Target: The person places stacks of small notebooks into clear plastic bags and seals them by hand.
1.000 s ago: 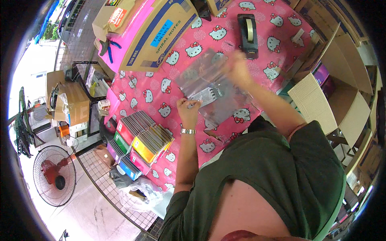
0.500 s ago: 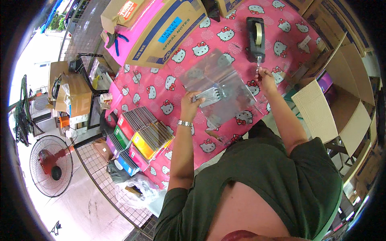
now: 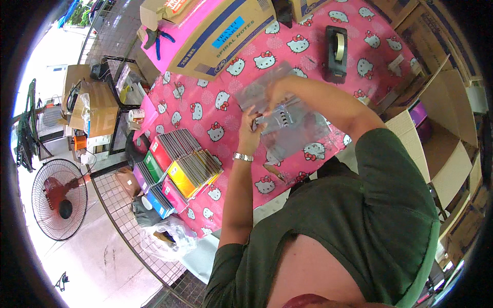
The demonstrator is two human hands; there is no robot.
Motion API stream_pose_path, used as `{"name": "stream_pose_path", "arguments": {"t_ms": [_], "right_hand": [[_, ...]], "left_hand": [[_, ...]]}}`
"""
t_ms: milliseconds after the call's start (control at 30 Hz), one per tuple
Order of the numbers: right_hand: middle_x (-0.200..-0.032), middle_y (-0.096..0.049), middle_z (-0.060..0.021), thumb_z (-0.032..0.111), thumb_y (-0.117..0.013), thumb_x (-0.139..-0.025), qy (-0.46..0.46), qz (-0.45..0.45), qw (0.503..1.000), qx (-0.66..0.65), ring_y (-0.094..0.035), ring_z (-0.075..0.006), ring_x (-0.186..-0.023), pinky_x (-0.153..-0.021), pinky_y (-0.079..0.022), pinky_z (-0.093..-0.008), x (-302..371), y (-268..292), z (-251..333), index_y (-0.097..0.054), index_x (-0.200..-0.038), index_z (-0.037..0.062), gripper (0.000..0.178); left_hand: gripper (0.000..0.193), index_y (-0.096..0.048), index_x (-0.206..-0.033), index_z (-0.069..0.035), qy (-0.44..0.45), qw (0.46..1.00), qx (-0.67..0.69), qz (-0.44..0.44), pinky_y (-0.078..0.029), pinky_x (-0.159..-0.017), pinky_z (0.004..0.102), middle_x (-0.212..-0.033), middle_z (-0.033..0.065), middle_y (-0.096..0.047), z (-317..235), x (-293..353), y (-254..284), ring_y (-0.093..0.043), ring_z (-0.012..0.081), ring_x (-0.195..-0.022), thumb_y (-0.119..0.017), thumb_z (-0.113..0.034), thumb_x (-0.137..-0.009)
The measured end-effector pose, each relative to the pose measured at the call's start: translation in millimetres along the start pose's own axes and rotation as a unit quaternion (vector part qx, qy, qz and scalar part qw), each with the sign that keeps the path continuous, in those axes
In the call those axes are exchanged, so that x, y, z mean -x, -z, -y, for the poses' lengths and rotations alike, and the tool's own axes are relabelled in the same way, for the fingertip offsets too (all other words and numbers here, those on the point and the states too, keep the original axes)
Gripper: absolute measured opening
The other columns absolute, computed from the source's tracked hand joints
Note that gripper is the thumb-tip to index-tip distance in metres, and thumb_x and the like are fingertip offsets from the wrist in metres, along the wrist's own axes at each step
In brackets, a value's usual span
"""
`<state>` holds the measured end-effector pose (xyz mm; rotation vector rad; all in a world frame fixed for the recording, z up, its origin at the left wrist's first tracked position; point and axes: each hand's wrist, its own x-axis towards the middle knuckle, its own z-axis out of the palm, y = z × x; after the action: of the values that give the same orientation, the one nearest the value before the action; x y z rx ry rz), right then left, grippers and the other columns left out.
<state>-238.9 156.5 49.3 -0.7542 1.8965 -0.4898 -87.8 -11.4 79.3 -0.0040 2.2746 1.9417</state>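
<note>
A clear plastic bag [image 3: 295, 136] lies flat on the pink table, with a small black-and-white printed or coiled patch in its middle that I cannot make out. My left hand [image 3: 250, 127], with a metal watch on its wrist, grips the bag's left edge with curled fingers. Reaching across from the right, my right hand [image 3: 280, 93] hangs over the bag's upper part, close to the left fingers. It is blurred, its fingertips point down, and what they hold, if anything, is hidden. A black tape dispenser [image 3: 336, 56] with a roll of tape stands beyond my right forearm.
Stacked spiral notebooks [image 3: 187, 164] in several colours sit at the table's left edge. A large carton [image 3: 226, 38] stands at the back, with blue-handled pliers [image 3: 158, 43] beside it. An open carton [image 3: 441, 149] is at the right. A fan [image 3: 60, 200] stands at far left.
My right hand has left the tape dispenser and swung left over the plastic bag, beside my left hand. The left hand stays at the bag's edge. The view has shifted slightly.
</note>
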Motion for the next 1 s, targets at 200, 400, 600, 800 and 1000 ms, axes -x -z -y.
{"name": "stream_pose_path", "arguments": {"t_ms": [200,400,600,800,1000], "right_hand": [[-0.098,-0.064,-0.0133,0.053,-0.074,-0.067,0.193,-0.422,0.886,0.003,-0.06,-0.0294,-0.089,-0.082,-0.048,-0.0419,58,-55,29,-0.061,-0.116,0.008,0.068],[-0.124,-0.051,-0.0154,0.026,-0.076,-0.067,0.147,-0.376,0.903,0.144,-0.047,-0.0337,-0.117,-0.1,-0.038,-0.0412,84,-93,97,-0.034,-0.14,0.0152,0.085],[-0.125,-0.05,-0.0156,0.017,-0.076,-0.065,0.139,-0.372,0.918,0.005,-0.05,-0.0342,-0.115,-0.095,-0.044,-0.0423,135,-120,47,-0.034,-0.139,0.0134,0.085],[-0.122,-0.052,-0.0162,0.023,-0.076,-0.069,0.06,-0.451,0.89,0.042,-0.051,-0.0356,-0.113,-0.093,-0.044,-0.0407,138,-137,46,-0.045,-0.129,0.0064,0.069],[-0.108,-0.057,-0.0222,0.037,-0.07,-0.076,0.044,-0.389,0.92,0.032,-0.063,-0.034,-0.085,-0.077,-0.05,-0.0406,151,-90,50,-0.06,-0.115,0.0016,0.053]], "left_hand": [[0.023,-0.059,-0.112,-0.004,-0.172,0.942,-0.254,-0.137,-0.046,-0.088,0.035,-0.122,0.008,-0.054,26,30,13,-0.055,0.0216,-0.107,-0.056,-0.014,-0.091],[0.036,-0.049,-0.124,-0.006,0.302,0.935,0.166,0.08,-0.049,-0.081,0.0317,-0.112,0.0076,-0.058,64,106,8,-0.056,0.0174,-0.101,-0.054,-0.023,-0.093],[0.066,-0.034,-0.135,-0.007,0.077,0.977,0.195,0.028,-0.05,-0.086,0.0326,-0.119,0.0096,-0.053,34,96,15,-0.055,0.0218,-0.104,-0.069,-0.01,-0.079],[0.063,-0.043,-0.129,-0.005,-0.02,0.987,-0.133,0.093,-0.049,-0.084,0.0371,-0.119,0.013,-0.052,-4,67,6,-0.057,0.0258,-0.101,-0.074,-0.012,-0.074],[0.017,-0.065,-0.093,-0.001,-0.014,0.956,-0.292,-0.023,-0.048,-0.072,0.0317,-0.085,0.0142,-0.062,-61,37,-14,-0.061,0.0239,-0.08,-0.065,-0.013,-0.082]]}}
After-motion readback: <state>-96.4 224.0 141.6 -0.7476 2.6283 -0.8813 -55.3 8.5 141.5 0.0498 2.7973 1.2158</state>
